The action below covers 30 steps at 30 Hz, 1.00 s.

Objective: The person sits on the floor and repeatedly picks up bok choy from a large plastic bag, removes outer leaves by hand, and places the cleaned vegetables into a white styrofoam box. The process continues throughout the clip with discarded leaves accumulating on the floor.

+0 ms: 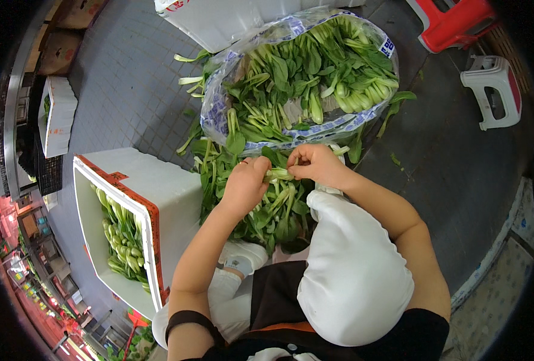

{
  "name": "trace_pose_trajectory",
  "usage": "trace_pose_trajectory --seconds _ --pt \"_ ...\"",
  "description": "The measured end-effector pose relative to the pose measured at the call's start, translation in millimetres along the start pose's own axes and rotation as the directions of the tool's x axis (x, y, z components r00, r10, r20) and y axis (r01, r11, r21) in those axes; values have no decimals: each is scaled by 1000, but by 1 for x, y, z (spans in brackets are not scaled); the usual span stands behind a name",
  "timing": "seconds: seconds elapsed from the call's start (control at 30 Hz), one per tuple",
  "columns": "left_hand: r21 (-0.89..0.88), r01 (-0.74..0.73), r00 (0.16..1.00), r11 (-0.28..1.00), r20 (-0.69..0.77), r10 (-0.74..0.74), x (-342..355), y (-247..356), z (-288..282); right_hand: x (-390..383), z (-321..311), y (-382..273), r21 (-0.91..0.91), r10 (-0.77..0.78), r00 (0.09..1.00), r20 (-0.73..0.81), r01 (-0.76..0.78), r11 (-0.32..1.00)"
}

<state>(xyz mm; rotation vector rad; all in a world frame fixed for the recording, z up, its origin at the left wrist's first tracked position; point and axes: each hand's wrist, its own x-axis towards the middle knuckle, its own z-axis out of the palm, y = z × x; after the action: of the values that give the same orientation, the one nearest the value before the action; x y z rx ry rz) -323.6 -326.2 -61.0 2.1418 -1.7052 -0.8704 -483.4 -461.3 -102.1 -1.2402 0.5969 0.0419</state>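
Observation:
Between my two hands is a head of bok choy (279, 175), its pale stalk lying crosswise. My left hand (247, 182) closes on its left end, fingers curled round it. At the other end my right hand (318, 165) pinches the stalk between thumb and fingers. Below them, between my legs, spreads a pile of loose green leaves and stalks (277, 210). Just beyond my hands a big clear plastic bag with blue print (219, 111) stands open, full of bok choy (315, 66).
On the left a white foam box with red tape (170, 180) holds stacked bok choy (122, 240). Another white foam box (243, 21) stands behind the bag. A red stool (453, 24) and a white stool (495, 90) are at the far right. Leaf scraps dot the dark floor (453, 174).

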Motion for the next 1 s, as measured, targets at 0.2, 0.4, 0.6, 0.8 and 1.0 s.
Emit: trace_pose_trajectory --seconds 0.2,0.4,0.6,0.8,1.0 --pt "-595 304 949 744 124 -289 -5 -12 15 -3 7 -2 -226 -228 960 -161 189 956" --pt "-588 304 937 750 43 -347 -17 -26 13 -4 3 -5 -405 -381 918 -108 309 861" --pt "-696 264 932 668 5 -364 -17 -33 11 8 8 15 -325 -255 962 -100 211 922" --pt "-512 110 943 852 -217 -252 -12 -23 31 33 25 17 213 -33 999 -9 35 976" --pt "-309 248 948 918 -121 -296 -4 -9 29 37 33 31 -325 -317 948 -20 294 899"
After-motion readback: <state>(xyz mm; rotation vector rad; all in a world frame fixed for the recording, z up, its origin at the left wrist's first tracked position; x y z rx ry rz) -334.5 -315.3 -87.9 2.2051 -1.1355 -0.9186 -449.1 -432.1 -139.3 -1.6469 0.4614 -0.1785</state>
